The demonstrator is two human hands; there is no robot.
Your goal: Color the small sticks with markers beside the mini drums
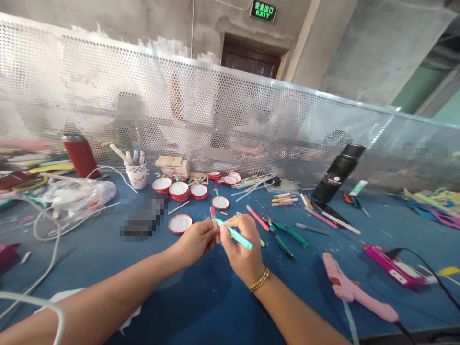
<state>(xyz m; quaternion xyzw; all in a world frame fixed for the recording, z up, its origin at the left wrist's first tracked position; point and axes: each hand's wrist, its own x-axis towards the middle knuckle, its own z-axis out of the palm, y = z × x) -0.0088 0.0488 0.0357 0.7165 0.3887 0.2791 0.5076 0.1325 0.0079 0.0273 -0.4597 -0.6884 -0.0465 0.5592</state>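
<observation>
- Left forearm comes in from lower left, wrist low, hand near the centre of the blue table (pixel 212 297); left hand (pixel 194 243) closed in a pinch on a small flat stick (pixel 212 212), red end pointing up and away.
- Right forearm in from lower right, gold bracelet (pixel 259 280) at the wrist; right hand (pixel 243 249) curled in a writing grip round a teal marker (pixel 240 236), tip at the stick just below the red part (exact contact too small to tell).
- Hands side by side, fingertips almost meeting; the stick sits between them, just in front of the red-rimmed discs.
- Paper cup (pixel 136 177), patterned, back left: several pens and markers upright in it.
- Clear plastic bag (pixel 77 194) left of the cup, crumpled; contents can't be made out.
- Red bottle (pixel 82 155) behind the bag, lid on; black bottle (pixel 336 175) at right, also lidded (insides hidden in both).
- Red-rimmed disc (pixel 180 224) flat near the left hand; more behind, some stacked.
- Right of the right hand: pliers (pixel 283 235) with green handles, then pink glue gun (pixel 354 290) nearer the table edge.
</observation>
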